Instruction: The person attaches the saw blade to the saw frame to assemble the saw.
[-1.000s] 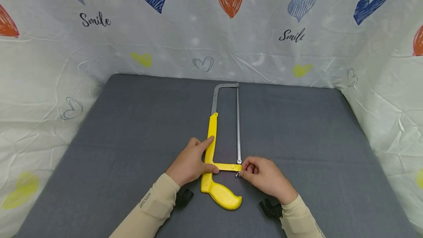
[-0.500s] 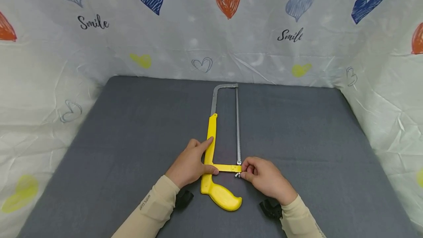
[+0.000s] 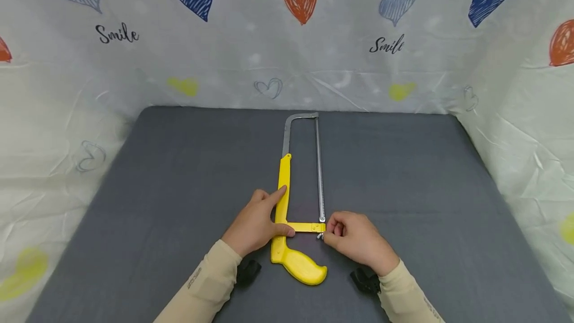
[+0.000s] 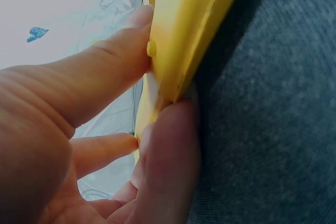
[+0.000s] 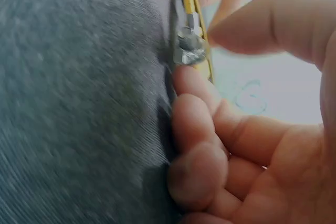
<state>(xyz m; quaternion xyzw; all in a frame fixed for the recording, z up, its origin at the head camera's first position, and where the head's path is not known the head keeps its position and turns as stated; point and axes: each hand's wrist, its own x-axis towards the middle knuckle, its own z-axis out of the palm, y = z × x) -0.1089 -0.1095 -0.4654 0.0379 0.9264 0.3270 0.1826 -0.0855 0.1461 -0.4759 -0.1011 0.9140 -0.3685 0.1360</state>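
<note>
A hacksaw (image 3: 302, 265) with a yellow handle and grey front bow lies on its side on the dark cloth. Its blade (image 3: 320, 173) runs along the right side. My left hand (image 3: 251, 226) grips the yellow frame, thumb at the crossbar's inner end. In the left wrist view, a fingertip (image 4: 170, 140) is tucked against the frame's edge, close to the cloth. At the crossbar's outer end, my right hand (image 3: 358, 241) has thumb and index finger around a small metal wing nut (image 5: 190, 48). The right wrist view is blurred there, and the other fingers are curled.
Dark grey cloth (image 3: 202, 163) covers the table. Behind it and at both sides hangs a pale sheet (image 3: 242, 39) printed with hearts. Black wrist devices (image 3: 365, 281) sit below each sleeve cuff.
The head view has shifted slightly, so the scene sits a little further left. My right thumb and fingers move slightly at the wing nut, whose wings show at a changed angle. The left hand keeps its grip.
</note>
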